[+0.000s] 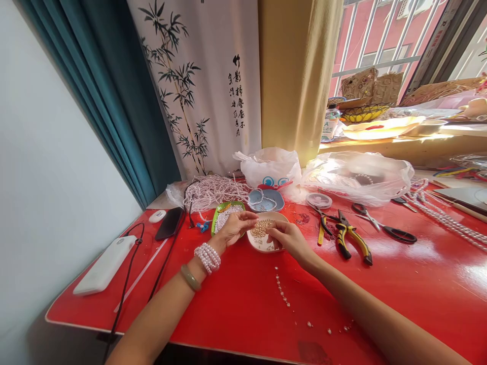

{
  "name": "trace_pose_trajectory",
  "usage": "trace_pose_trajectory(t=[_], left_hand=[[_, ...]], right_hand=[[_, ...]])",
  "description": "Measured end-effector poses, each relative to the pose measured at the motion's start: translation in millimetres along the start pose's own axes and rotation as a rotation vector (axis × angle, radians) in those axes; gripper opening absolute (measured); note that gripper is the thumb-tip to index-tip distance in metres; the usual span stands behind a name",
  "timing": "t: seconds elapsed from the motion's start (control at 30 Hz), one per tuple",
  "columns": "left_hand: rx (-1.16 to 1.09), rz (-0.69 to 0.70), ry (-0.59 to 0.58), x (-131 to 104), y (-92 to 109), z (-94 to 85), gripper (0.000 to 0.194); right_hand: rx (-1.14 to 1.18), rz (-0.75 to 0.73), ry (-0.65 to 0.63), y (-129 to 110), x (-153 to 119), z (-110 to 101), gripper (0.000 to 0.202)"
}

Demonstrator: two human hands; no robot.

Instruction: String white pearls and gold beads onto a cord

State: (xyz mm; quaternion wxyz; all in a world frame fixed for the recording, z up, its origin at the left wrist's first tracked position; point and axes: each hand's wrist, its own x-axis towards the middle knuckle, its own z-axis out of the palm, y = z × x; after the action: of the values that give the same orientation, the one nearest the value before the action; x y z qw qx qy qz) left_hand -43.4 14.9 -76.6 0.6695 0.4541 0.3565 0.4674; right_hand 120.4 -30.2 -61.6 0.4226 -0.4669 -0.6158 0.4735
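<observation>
My left hand point(236, 226) is closed in a pinch above the left rim of a white dish point(262, 247). Several rows of pearl beads point(207, 258) and a green bangle point(190, 278) circle that wrist. Gold beads point(262, 228) lie heaped in the dish. At its right side my right hand point(288, 238) has thumb and fingertips pinched together over the beads. Whatever either pinch holds is too small to make out. Below the dish, a spaced line of pearls point(281, 290) curves over the red table toward my right forearm.
A green tray point(215, 219) of white beads and a blue dish point(274, 196) stand behind. Pliers point(352, 235), scissors point(384, 225) and pearl strands point(445, 215) lie right. A phone point(169, 223), cables and white power bank point(104, 264) are left. Plastic bags point(357, 175) line the back.
</observation>
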Motion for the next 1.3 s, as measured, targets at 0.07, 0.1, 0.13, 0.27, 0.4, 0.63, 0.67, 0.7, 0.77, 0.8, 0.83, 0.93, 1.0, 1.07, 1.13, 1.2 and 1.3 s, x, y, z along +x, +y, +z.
trace_pose_trajectory(t=[0.07,0.1,0.13,0.27,0.4,0.63,0.67,0.7,0.77,0.8,0.83,0.93,1.0,1.07,1.13,1.2,1.3], left_hand=[[0.06,0.028,-0.004,-0.5,0.3,0.8,0.024],[0.098,0.048,-0.008,-0.7,0.6,1.3,0.024],[0.134,0.07,-0.012,-0.8,1.0,1.8,0.023],[0.223,0.143,-0.019,-1.0,3.2,3.6,0.022],[0.266,0.173,-0.013,-1.6,4.8,4.2,0.021],[0.302,0.161,-0.036,-1.0,4.9,3.4,0.02],[0.307,0.162,-0.039,-0.9,4.7,3.2,0.02],[0.309,0.166,-0.04,-0.7,4.5,3.0,0.019],[0.311,0.171,-0.042,-0.7,3.9,2.4,0.019],[0.31,0.173,-0.043,-0.7,3.6,2.1,0.019],[0.309,0.176,-0.044,-0.7,3.4,1.8,0.018],[0.307,0.184,-0.051,-0.7,2.9,1.3,0.018],[0.305,0.189,-0.052,-0.5,2.5,1.4,0.018],[0.305,0.192,-0.047,-0.1,2.0,1.7,0.019],[0.311,0.186,-0.038,0.3,1.1,2.0,0.02],[0.319,0.175,-0.038,0.7,0.3,2.0,0.02],[0.302,0.169,-0.048,0.8,-0.2,1.8,0.02]], right_hand=[[-0.004,0.002,0.007,-0.5,-0.5,0.1,0.018],[-0.004,0.002,0.008,-0.9,-0.7,0.1,0.018],[-0.003,0.002,0.006,-1.3,-1.0,0.2,0.017],[-0.017,-0.004,-0.004,-2.3,-1.4,0.3,0.017],[-0.035,-0.019,-0.007,-1.3,-0.9,0.3,0.016],[-0.006,-0.018,-0.021,-0.2,-0.9,-0.1,0.015],[0.003,-0.019,-0.024,-0.8,-1.1,-0.1,0.015],[0.012,-0.019,-0.027,-1.6,-1.3,-0.1,0.016],[0.027,-0.016,-0.034,-3.4,-1.8,0.0,0.017],[0.03,-0.013,-0.035,-4.1,-2.0,0.1,0.017],[0.028,-0.012,-0.034,-4.6,-2.3,0.1,0.017],[0.005,-0.016,-0.035,-4.0,-2.4,-0.1,0.018],[-0.002,-0.025,-0.039,-2.3,-1.9,-0.2,0.018],[0.001,-0.037,-0.044,-0.5,-1.1,-0.4,0.017],[0.011,-0.041,-0.05,0.5,-0.5,-0.5,0.017],[0.022,-0.035,-0.054,0.7,-0.3,-0.5,0.015],[0.028,-0.025,-0.05,0.0,-0.6,-0.6,0.012]])
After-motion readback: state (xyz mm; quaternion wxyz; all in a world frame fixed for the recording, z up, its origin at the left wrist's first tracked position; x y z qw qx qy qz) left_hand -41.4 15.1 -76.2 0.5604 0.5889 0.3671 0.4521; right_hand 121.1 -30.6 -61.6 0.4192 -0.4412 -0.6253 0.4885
